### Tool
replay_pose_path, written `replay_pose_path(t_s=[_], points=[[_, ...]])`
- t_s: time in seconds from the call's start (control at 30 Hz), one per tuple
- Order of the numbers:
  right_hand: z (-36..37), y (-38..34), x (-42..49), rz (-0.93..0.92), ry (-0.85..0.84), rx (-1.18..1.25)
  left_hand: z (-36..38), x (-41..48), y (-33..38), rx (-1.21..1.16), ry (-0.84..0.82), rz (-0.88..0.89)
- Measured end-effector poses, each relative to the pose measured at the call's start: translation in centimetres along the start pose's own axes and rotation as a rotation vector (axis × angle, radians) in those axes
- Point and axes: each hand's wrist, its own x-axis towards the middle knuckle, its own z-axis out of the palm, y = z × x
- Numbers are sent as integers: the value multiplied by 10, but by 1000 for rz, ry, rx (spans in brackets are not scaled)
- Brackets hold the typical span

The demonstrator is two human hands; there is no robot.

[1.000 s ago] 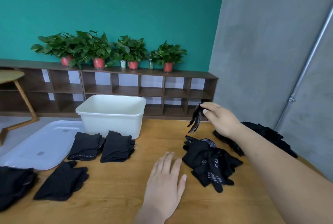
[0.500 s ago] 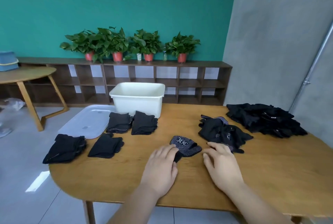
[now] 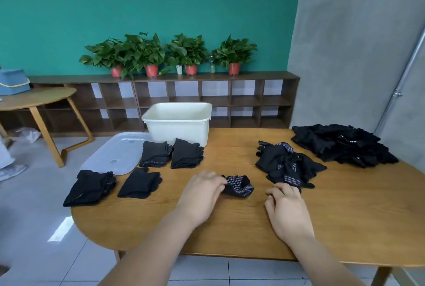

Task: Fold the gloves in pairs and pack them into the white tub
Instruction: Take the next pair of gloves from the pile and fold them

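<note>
Because the black glove [image 3: 238, 185], white-dotted and crumpled on the counter [image 3: 230, 228] well short of the white tub [image 3: 177, 122], looks light, soft and limp, it is best taken at an edge, where the left hand [image 3: 202, 190] pinches it, the right hand [image 3: 285, 207] resting loosely curled, empty.

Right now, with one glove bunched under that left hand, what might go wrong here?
The left hand pinches a crumpled dotted black fabric glove; folded like that, it may come out lumpy. The folded black glove stack at the left rim of the wooden table could slip to the floor if nudged. The clear plastic lid seems to jut past the edge and might tip too.
</note>
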Motion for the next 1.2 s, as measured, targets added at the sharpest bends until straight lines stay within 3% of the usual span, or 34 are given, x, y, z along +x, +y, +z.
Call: replay_pose_path(t_s=[0.17, 0.33, 0.43, 0.53, 0.6, 0.7, 0.77, 0.87, 1.03, 1.13, 1.2], points=[[0, 0, -3, -9, -4, 14, -61, 47, -1, -184, 128, -90], [-2, -3, -4, -5, -8, 16, -84, 78, -7, -79, 142, -171], [-3, -2, -4, 2, -18, 5, -84, 80, -5, -25, 361, -154], [-2, -1, -4, 5, -30, -6, -72, 57, 3, -42, 532, -8], [-2, -2, -3, 10, -37, -16, -51, 35, 10, -3, 448, 58], [-3, -3, -2, 5, -43, -37, -1, 1, 13, 38, 58, -43], [-4, -3, -1, 6, -33, -29, 30, -17, 11, 62, -76, -99], [-3, -4, 0, 22, -34, -81, 51, -28, 11, 81, -43, -124], [-4, -6, 2, 187, -172, -234, 58, -34, 11, 70, 19, -100], [-6, -7, 10, 219, -77, -336, 60, -35, 9, 47, 32, -108], [-9, -8, 22, 145, -1, -346, 62, -33, 10, 61, 47, -112]])
